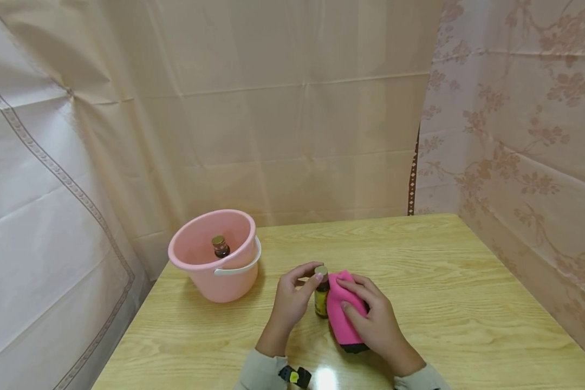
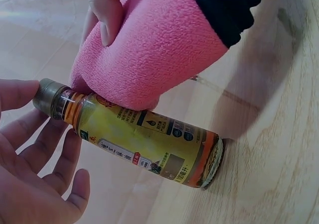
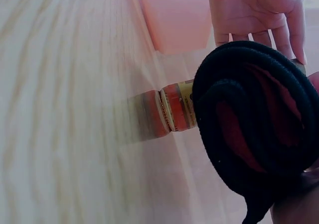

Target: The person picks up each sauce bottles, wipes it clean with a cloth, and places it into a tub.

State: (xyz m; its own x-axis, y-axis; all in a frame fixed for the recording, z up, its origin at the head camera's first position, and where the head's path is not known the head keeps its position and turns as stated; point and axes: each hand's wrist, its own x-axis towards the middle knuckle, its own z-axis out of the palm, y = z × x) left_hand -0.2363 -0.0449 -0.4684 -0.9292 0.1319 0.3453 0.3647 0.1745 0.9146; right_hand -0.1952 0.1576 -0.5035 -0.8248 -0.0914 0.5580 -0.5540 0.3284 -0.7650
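Observation:
A small glass bottle [image 1: 321, 301] with a yellow label and a gold cap stands upright on the wooden table. My left hand [image 1: 291, 297] pinches its cap between thumb and finger; in the left wrist view the other fingers are spread beside the neck. To the right, my right hand [image 1: 379, 319] grips a folded pink towel [image 1: 342, 317] with a black edge. The towel lies against the bottle's side, covering part of the label [image 2: 144, 139]. From the right wrist view, the towel's rolled black end [image 3: 214, 139] hides most of the bottle.
A pink bucket [image 1: 226, 284] with a white handle stands on the left part of the table [image 1: 419, 271]. Inside it is another dark bottle [image 1: 220, 248] with a gold cap. Curtains [image 1: 283, 135] hang behind the table and at both sides.

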